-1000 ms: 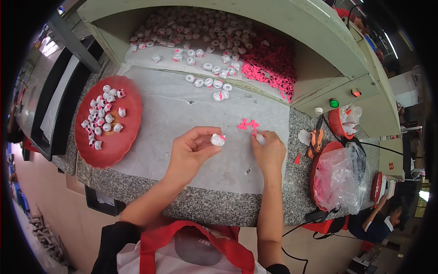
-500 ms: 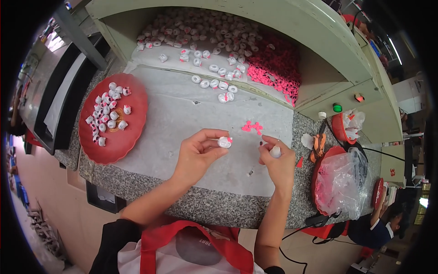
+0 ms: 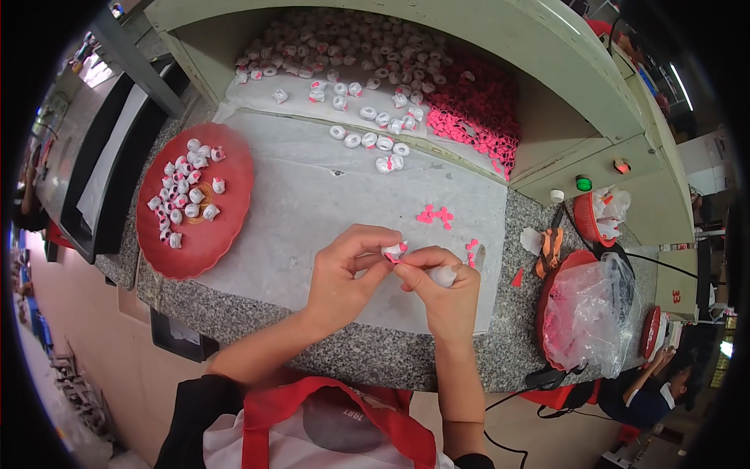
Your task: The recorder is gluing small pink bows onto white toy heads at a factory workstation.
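Observation:
My left hand (image 3: 341,273) pinches a small white rounded toy piece (image 3: 394,251) with pink bits on it. Against its right side press the thumb and forefinger of my right hand (image 3: 451,306). That same hand keeps a small white bottle (image 3: 443,275) tucked in its fingers. Whether its fingertips also hold a pink bit is too small to tell. Flat pink pieces (image 3: 434,216) lie on the white sheet (image 3: 289,207) beyond my hands, with a few more to the right.
At the left, a red scalloped tray (image 3: 207,248) holds several white-and-pink pieces. Piles of white pieces (image 3: 336,47) and pink parts (image 3: 469,129) fill the shelf behind. Rightward are a red basket (image 3: 584,220), a plastic bag (image 3: 598,305) over a red tray, and a person (image 3: 644,391).
My right hand has moved left from beside the pink pieces to the white toy piece, bottle still in it. The left hand has shifted slightly right and turned the piece.

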`<action>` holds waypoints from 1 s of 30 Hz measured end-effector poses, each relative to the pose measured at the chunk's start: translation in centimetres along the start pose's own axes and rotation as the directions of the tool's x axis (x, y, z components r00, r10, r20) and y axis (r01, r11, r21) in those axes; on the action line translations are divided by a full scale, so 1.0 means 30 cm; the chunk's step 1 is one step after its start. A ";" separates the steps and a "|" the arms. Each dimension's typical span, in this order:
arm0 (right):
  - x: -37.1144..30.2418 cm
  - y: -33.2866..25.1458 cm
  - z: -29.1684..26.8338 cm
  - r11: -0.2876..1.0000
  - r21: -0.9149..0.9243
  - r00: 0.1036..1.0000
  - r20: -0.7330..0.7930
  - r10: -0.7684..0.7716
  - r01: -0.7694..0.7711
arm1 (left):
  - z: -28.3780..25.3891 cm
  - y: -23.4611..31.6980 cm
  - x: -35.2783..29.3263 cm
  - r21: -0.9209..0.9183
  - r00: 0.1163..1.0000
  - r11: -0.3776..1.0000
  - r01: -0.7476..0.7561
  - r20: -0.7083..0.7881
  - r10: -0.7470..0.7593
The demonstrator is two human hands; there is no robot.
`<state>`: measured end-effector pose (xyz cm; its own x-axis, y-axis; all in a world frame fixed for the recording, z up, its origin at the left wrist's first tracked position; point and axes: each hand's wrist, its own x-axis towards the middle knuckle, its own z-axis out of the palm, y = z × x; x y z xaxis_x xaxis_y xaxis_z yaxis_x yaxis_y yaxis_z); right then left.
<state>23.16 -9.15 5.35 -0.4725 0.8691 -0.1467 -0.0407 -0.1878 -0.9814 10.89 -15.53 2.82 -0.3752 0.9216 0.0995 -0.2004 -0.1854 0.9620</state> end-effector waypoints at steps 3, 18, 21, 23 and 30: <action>-0.001 0.005 -0.005 1.000 -0.027 0.997 -0.074 0.008 -0.010 | 0.003 0.007 0.001 0.010 0.999 0.999 -0.035 0.005 0.035; -0.014 -0.023 0.002 0.970 -0.212 0.986 -0.086 -0.141 0.120 | -0.020 0.040 0.018 -0.196 0.982 0.968 0.160 0.127 -0.137; -0.017 -0.012 -0.008 0.959 -0.241 0.986 -0.030 -0.162 0.150 | -0.004 0.039 0.011 -0.239 0.975 0.946 0.220 0.095 -0.203; -0.009 -0.007 -0.020 0.965 -0.212 0.987 -0.023 -0.161 0.153 | 0.004 0.035 0.011 -0.242 0.979 0.949 0.202 0.068 -0.191; 0.000 0.003 -0.039 0.970 -0.187 0.988 0.045 -0.151 0.156 | 0.003 0.017 0.004 -0.203 0.986 0.965 0.164 0.067 -0.153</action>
<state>24.18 -8.63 5.11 -0.4999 0.8660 0.0085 0.0515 0.0395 -0.9979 10.83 -15.47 3.35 -0.2783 0.9599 -0.0323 -0.4386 -0.0971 0.8934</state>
